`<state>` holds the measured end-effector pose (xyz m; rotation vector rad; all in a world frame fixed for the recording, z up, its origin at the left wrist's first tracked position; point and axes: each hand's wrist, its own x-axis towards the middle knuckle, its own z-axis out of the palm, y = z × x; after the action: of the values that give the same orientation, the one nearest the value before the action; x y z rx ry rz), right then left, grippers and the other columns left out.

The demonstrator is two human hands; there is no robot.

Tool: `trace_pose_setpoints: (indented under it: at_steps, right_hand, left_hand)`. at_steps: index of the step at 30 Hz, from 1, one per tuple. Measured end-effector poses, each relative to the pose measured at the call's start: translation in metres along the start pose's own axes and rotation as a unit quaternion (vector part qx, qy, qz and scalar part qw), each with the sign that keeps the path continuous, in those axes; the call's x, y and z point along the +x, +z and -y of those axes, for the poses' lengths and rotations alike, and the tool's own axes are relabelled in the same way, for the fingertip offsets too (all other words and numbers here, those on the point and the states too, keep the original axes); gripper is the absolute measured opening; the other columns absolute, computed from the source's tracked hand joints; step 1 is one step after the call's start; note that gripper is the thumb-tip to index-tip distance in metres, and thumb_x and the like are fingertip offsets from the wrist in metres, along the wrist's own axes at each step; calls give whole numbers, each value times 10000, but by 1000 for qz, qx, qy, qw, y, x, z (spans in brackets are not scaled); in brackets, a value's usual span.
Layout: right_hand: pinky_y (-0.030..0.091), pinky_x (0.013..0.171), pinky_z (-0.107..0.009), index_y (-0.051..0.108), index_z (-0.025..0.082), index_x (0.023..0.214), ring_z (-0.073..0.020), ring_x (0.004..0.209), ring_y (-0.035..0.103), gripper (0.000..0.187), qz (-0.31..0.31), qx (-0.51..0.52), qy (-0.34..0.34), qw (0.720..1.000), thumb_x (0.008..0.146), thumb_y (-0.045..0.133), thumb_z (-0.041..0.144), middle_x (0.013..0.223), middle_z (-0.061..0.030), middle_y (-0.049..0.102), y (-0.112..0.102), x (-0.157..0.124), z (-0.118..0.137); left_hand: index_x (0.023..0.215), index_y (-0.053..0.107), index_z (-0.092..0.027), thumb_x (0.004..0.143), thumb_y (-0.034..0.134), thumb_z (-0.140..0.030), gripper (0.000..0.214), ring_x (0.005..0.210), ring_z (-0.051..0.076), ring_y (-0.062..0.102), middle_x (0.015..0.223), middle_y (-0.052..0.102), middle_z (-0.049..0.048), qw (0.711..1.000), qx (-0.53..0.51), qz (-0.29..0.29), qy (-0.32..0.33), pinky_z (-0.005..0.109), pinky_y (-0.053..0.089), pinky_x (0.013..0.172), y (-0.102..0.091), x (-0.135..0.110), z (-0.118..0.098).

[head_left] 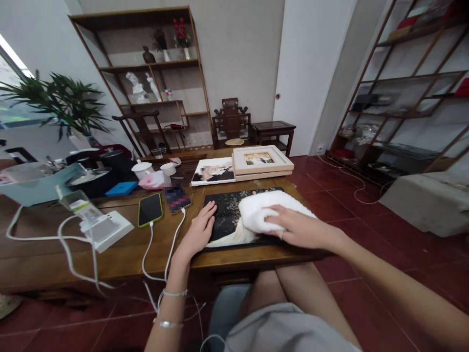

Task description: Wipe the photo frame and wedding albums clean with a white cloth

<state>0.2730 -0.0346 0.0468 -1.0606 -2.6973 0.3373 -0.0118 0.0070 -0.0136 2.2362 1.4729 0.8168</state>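
Across the near edge of the wooden table (124,261), a dark photo panel (226,211) lies flat, and both hands are on it. Left forearm comes up from seven o'clock, silver bracelets (170,324) on the wrist; the left hand (202,227) rests open at the panel's nine o'clock side, palm down, fingers stretched toward one o'clock. Over from four o'clock reaches the right arm, wrist low, and the right hand (289,225) has its fingers curled into a fluffy white cloth (256,210), gripping it, a ring showing. That cloth sits bunched over the panel's three o'clock half. What shows of the panel is black, sprinkled with pale blossom-like specks, a cream drape sweeping along the six o'clock edge. Just beyond, at one o'clock, a pale-framed picture (285,159); out at nine, a green-cased phone (150,210), plugged into a white cable (144,254).
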Motion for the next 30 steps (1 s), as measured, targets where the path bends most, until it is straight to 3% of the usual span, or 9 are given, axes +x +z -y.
trace_pose_setpoints:
  at_steps: [5,8,12,16,19,21,27,30]
  right_hand:
    - [362,914,-419,615,158,1033,-271,1068,480,278,-89,-79,46,992,869,392,187,1120,-121,588,7,37,-55]
    - [339,938,-458,600,146,1077,-287,1125,449,305,-107,-103,44,988,896,367,225,1181,-137,560,12,40,-59]
    - [260,998,-531,604,158,1057,-306,1244,347,292,-71,-94,38,992,826,424,153,1271,-157,505,20,16,-18]
    - [156,1042,-569,606,210,1045,-293,1314,251,337,-18,-56,-14,998,758,462,104,1323,-99,483,28,-11,37]
    - [176,1043,-551,602,218,1065,-289,1305,268,337,-2,-46,-29,999,765,480,123,1291,-95,511,29,-9,49]
    - [232,1024,-520,601,203,1079,-285,1267,325,324,-10,-48,-19,999,793,467,132,1235,-113,545,26,8,37]
    - [330,933,-449,610,145,1057,-289,1116,453,285,-56,-77,23,995,905,391,246,1175,-152,566,13,77,-31]
    - [343,907,-449,603,145,1057,-275,1048,486,303,-60,-77,37,995,926,354,255,1137,-149,580,12,87,-38]
  left_hand:
    - [1288,470,-164,889,319,-275,441,1349,188,283,1443,357,99,1000,0,0,-1,436,217,1098,0,0,1]
    - [1284,475,-160,888,323,-278,440,1350,191,281,1441,363,101,1000,-5,-1,-7,434,219,1097,1,0,0]
    - [1285,471,-172,890,325,-275,434,1348,199,284,1441,363,101,1000,-5,-2,-14,459,223,1088,2,0,-1]
    - [1291,461,-187,895,319,-272,429,1349,187,282,1444,360,93,1000,-7,-2,-12,444,221,1089,3,0,1]
    - [1296,454,-181,893,320,-268,433,1351,186,279,1444,359,97,1000,-10,-2,-11,434,222,1091,3,-1,1]
    - [1293,458,-171,889,326,-264,435,1350,195,281,1442,361,104,1000,-8,-3,-11,441,223,1090,3,-1,0]
    - [1267,484,-178,885,327,-263,421,1343,205,296,1431,380,102,1000,8,-6,0,469,243,1078,2,1,0]
    - [1265,486,-155,880,329,-261,429,1337,199,310,1424,389,116,1000,9,-10,9,440,248,1084,2,1,1]
